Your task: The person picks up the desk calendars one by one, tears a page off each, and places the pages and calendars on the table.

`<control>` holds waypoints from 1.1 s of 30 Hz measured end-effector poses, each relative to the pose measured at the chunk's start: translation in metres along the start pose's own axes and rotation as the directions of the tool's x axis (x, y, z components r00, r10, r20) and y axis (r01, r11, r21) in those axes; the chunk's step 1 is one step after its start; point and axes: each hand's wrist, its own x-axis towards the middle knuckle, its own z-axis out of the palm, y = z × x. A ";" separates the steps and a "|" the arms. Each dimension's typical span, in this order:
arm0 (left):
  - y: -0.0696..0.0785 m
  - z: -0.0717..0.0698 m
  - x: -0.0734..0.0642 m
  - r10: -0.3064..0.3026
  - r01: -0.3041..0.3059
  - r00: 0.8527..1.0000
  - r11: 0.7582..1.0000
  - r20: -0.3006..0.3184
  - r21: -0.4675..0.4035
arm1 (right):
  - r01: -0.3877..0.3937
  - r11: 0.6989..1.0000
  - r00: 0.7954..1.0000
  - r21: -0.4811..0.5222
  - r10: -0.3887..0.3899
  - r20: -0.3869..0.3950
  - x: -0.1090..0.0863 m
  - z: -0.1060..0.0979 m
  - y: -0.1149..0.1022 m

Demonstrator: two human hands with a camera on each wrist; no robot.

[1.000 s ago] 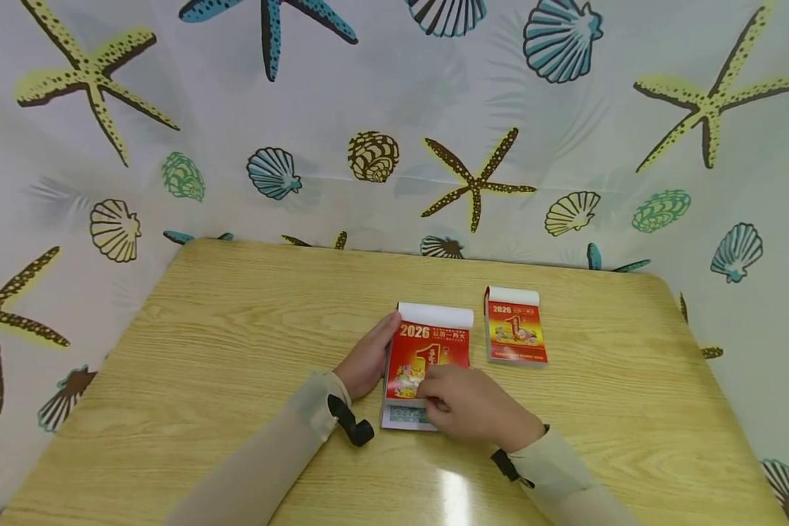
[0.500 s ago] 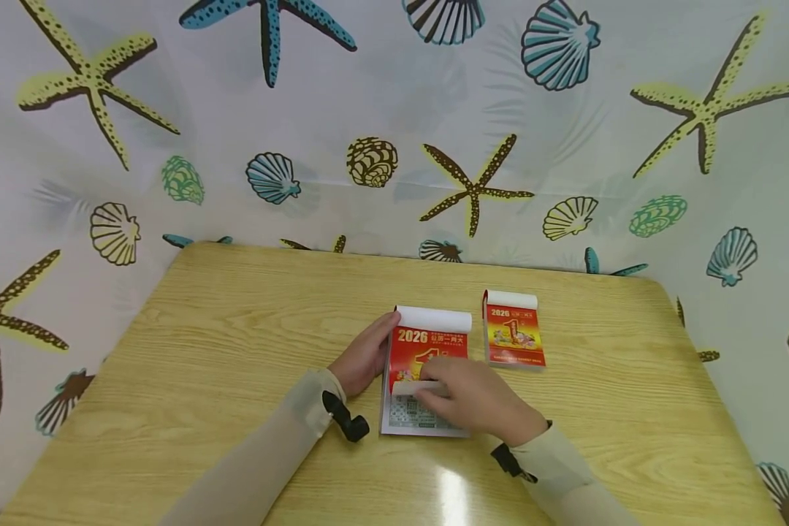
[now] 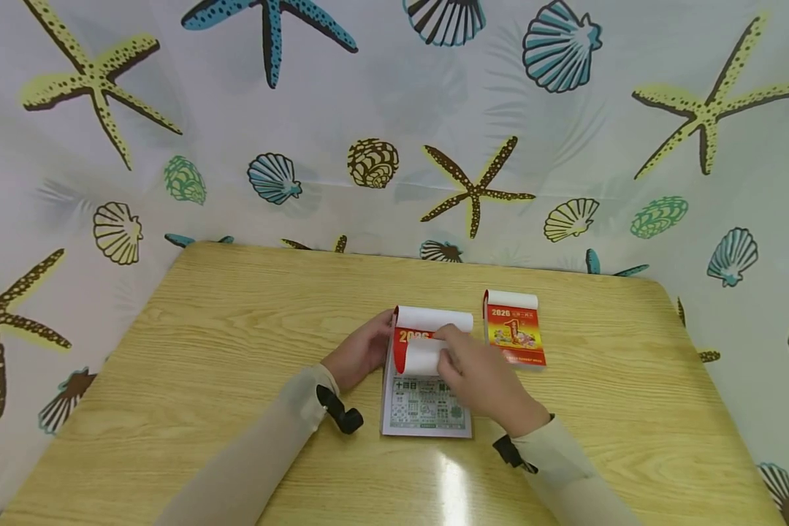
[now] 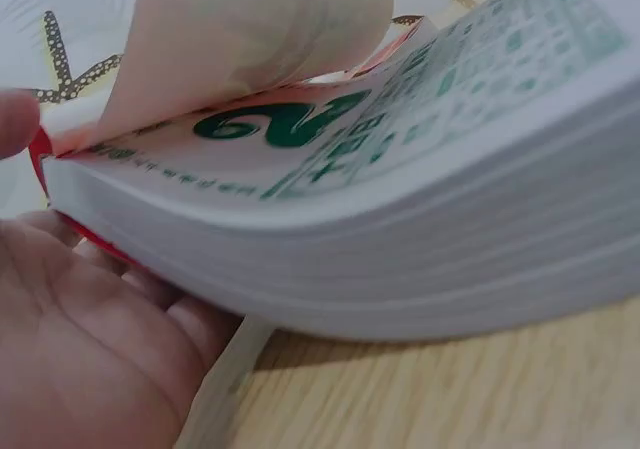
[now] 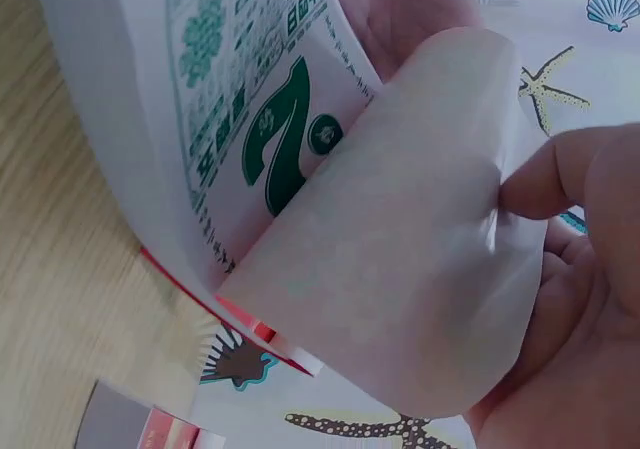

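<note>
The large calendar (image 3: 427, 416) lay on the wooden table (image 3: 269, 314), the small calendar (image 3: 515, 332) just to its right. At its left edge the left hand (image 3: 360, 354) held it, fingers underneath, though the thumb's contact was hard to make out. Over its right side the right hand (image 3: 483, 376) pinched the red cover sheet (image 3: 424, 358), curled up above green-printed pages.

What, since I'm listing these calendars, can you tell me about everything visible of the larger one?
The larger calendar is a thick, paper-looking pad at the wood-grained table. Its red sheet, with 2026 in gold, curls upward, white underside showing, above a green-printed page bearing a large 2. A white roll crosses its top. The left grip holds its left edge; the right grip pinches the curled sheet.
</note>
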 end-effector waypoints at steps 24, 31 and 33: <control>-0.005 -0.009 0.003 0.047 -0.029 0.997 0.951 -0.053 0.308 | 0.040 0.983 0.999 -0.181 -0.038 0.017 0.005 0.002 -0.007; -0.005 -0.011 0.004 0.019 -0.010 0.999 0.965 -0.032 0.263 | 0.101 0.957 0.995 -0.270 -0.098 0.023 0.012 -0.003 -0.006; -0.004 -0.011 0.004 0.013 -0.008 1.000 0.966 -0.016 0.257 | 0.115 0.949 0.993 -0.295 -0.121 -0.001 0.014 -0.004 -0.005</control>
